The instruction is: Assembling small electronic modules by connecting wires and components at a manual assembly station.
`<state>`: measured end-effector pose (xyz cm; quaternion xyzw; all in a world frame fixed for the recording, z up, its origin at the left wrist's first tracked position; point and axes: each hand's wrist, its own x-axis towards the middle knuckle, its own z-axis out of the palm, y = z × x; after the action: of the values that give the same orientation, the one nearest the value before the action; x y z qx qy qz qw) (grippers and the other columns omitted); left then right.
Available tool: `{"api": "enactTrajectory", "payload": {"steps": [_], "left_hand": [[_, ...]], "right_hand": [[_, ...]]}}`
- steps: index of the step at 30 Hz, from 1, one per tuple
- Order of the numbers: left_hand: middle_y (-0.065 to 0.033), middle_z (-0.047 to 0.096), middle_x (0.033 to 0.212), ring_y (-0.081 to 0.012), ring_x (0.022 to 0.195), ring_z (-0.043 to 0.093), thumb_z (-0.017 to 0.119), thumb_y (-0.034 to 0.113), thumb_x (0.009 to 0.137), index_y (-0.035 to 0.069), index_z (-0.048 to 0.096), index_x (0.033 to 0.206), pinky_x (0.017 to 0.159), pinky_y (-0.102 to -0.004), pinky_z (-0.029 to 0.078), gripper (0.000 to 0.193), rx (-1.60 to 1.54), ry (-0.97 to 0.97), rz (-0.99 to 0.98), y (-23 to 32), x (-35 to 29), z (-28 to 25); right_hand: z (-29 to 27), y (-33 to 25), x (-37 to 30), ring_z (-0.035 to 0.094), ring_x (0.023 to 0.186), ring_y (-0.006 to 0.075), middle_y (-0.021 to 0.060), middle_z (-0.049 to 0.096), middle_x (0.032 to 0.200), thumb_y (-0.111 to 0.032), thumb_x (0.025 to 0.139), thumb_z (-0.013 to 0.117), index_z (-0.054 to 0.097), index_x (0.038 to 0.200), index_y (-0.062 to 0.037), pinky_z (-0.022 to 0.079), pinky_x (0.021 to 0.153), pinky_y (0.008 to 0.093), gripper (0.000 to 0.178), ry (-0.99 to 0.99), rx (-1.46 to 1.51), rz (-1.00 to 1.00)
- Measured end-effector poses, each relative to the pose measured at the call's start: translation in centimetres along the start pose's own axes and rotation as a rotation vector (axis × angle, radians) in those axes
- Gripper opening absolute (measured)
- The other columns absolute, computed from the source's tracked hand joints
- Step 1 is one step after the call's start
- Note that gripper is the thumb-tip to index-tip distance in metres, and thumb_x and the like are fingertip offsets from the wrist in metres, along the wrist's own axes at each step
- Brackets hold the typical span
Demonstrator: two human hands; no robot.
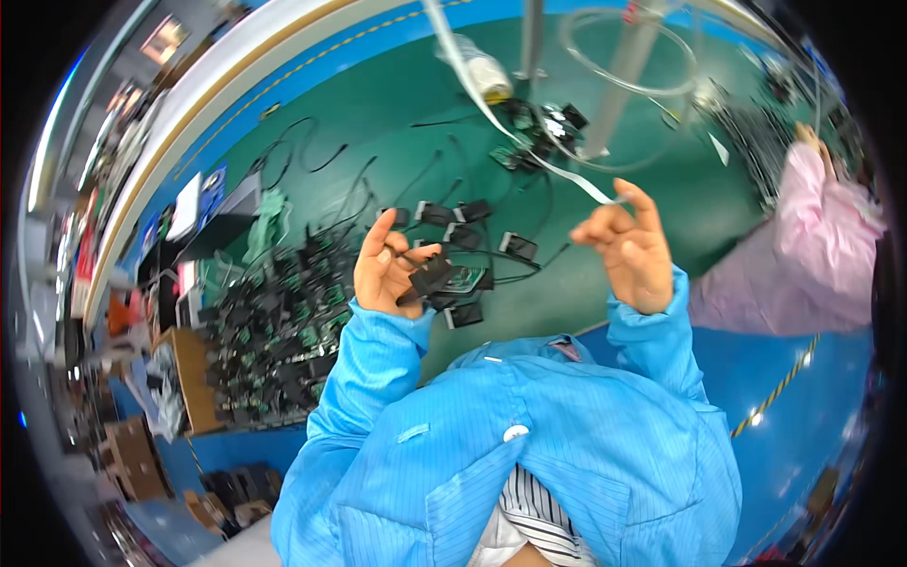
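Observation:
Between the fingers of my left hand [378, 276] is a small black box-shaped module [431, 274], its dark cable running by the fingertips. My right hand [631, 248] is raised over the table, fingers curled, closed on the end of a white strip [543, 163]. That strip slants down from the top of the view. Several similar black modules [519, 247] with cables lie on the green table [557, 295] just beyond my left hand. Part of a green circuit board [465, 280] shows beside the held module.
Densely packed modules [279, 331] cover the table's left side, beside a cardboard box [186, 378]. Farther off are a bottle [487, 77], a metal post [614, 90] and a coil of clear tubing [567, 47]. At right sits a person in a pink sleeve [803, 208], near a bundle of dark cables [751, 137].

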<state>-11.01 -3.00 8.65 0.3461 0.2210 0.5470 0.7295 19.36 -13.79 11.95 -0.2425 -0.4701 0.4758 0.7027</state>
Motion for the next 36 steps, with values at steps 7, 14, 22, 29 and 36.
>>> {"api": "enactTrajectory", "payload": {"steps": [7,14,22,29,36], "left_hand": [[-0.0056,0.055,0.100,-0.0298,0.100,0.065,0.047,0.028,0.091,0.003,0.034,0.145,0.080,-0.0389,0.057,0.060,-0.338,-0.253,0.079,4.4,-2.2,1.8],[-0.0056,0.054,0.102,-0.0322,0.093,0.066,0.066,0.018,0.085,0.004,0.037,0.142,0.080,-0.0416,0.057,0.065,-0.285,0.000,0.215,3.3,-4.0,1.3],[-0.0093,0.058,0.109,-0.0220,0.091,0.061,0.073,0.005,0.079,0.006,0.043,0.136,0.080,-0.0311,0.053,0.065,1.194,-0.346,0.614,4.1,-6.3,1.7],[-0.0108,0.063,0.099,-0.0205,0.081,0.063,0.072,0.001,0.078,0.011,0.041,0.132,0.071,-0.0300,0.053,0.063,1.276,0.081,0.294,2.9,-6.5,2.6],[-0.0134,0.062,0.101,-0.0174,0.077,0.063,0.069,-0.003,0.076,0.012,0.038,0.134,0.065,-0.0250,0.050,0.067,0.358,0.147,0.122,1.1,-3.3,2.4]], "right_hand": [[9.2,7.8,3.8,0.058,0.112,0.0418,0.0258,0.053,0.123,-0.026,0.088,0.065,0.015,0.149,-0.0190,0.053,0.083,0.0455,0.079,-0.432,0.458,0.749],[12.5,8.5,3.3,0.066,0.094,0.0382,0.0240,0.057,0.108,-0.015,0.086,0.069,0.019,0.141,-0.0173,0.058,0.057,0.0405,0.074,-0.552,0.811,1.023],[11.0,4.6,5.2,0.063,0.063,0.0315,0.0203,0.052,0.102,0.010,0.077,0.060,0.025,0.123,-0.0104,0.053,0.048,0.0311,0.062,-0.510,-0.072,0.862],[12.5,4.7,4.1,0.063,0.076,0.0326,0.0203,0.048,0.112,0.014,0.071,0.053,0.027,0.122,-0.0102,0.054,0.061,0.0335,0.062,-0.410,-0.686,0.496],[13.7,9.5,1.5,0.053,0.106,0.0326,0.0206,0.048,0.120,0.013,0.065,0.059,0.033,0.119,-0.0102,0.048,0.086,0.0413,0.065,-0.139,-0.850,-0.426]]}}
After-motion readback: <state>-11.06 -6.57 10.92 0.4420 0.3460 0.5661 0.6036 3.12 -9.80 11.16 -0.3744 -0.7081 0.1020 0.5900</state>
